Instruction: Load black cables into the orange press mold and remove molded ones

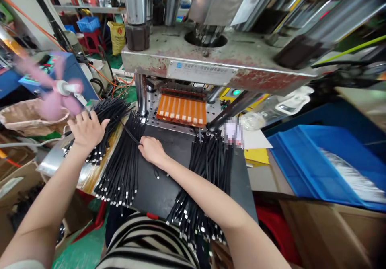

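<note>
We see a black cable [130, 134] gripped in the curled fingers of the right hand [152, 150], beside the middle bundle [122, 164] on the dark work surface [157, 198]. The left hand [87, 130] has its fingers spread over the left pile [116, 108] (whether they touch it, we cannot tell). Beyond, the press [262, 54] bears a nameplate [199, 71] with a blue logo and characters too blurred for us to read; farther back, a yellow sack [117, 37] shows a red mark.
</note>
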